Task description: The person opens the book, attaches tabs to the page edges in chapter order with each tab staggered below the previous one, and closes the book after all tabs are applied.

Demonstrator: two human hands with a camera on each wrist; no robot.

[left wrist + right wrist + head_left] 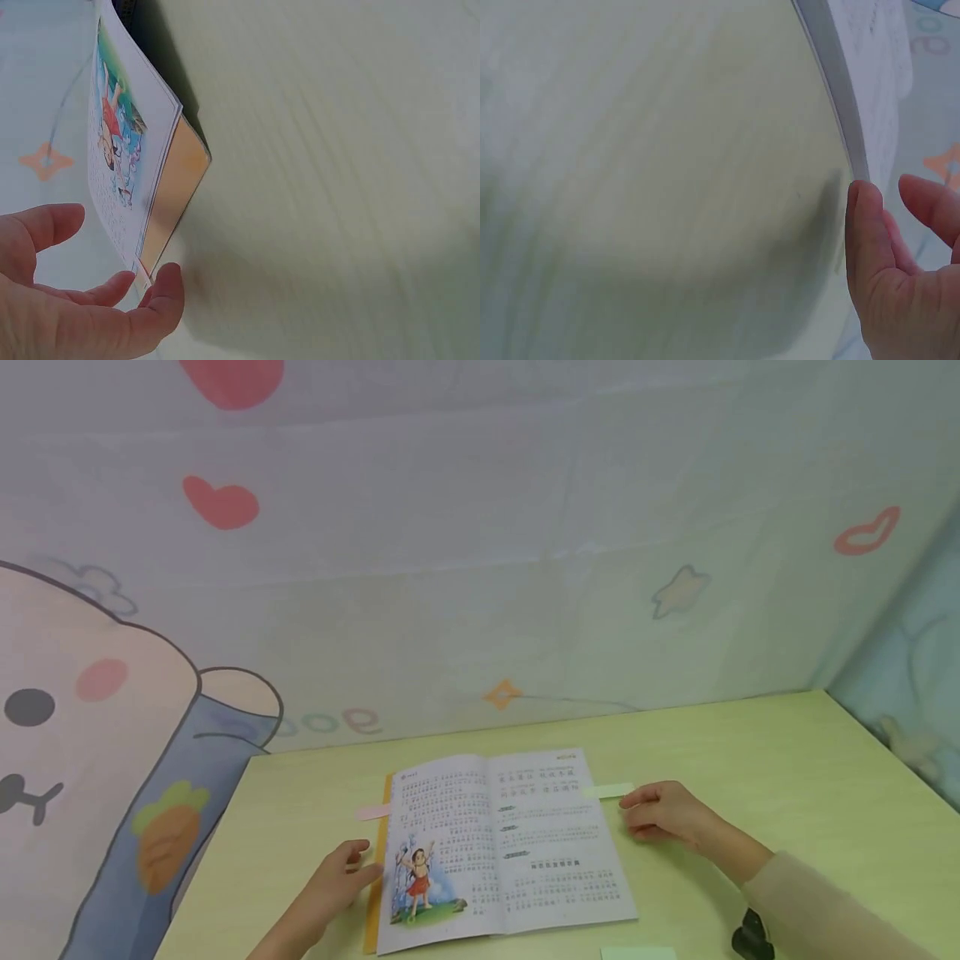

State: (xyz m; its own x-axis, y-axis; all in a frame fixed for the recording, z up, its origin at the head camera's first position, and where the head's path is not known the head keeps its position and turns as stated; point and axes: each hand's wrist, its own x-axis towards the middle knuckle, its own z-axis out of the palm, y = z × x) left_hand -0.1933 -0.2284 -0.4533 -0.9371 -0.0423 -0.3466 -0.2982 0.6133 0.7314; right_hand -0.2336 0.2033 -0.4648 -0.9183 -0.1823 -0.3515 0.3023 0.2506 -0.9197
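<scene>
An open book (pixel 498 852) with printed text lies on the table, a colour drawing of a child on its left page. From its left edge sticks out a pink page tab (pixel 374 812), and a pale green tab (pixel 613 791) juts from the right edge. My left hand (pixel 341 878) is beside the book's left edge, fingers loosely bent, with a gap between thumb and fingers in the left wrist view. By the outer end of the green tab is my right hand (pixel 667 814), its fingertips right at the tab and its fingers relaxed and parted.
The pale green-yellow table (pixel 750 760) runs back to a cloth backdrop (pixel 450 568) with printed hearts and a cartoon animal. At the front edge are a pale green paper piece (pixel 637 953) and a small black object (pixel 752 937) by the right sleeve.
</scene>
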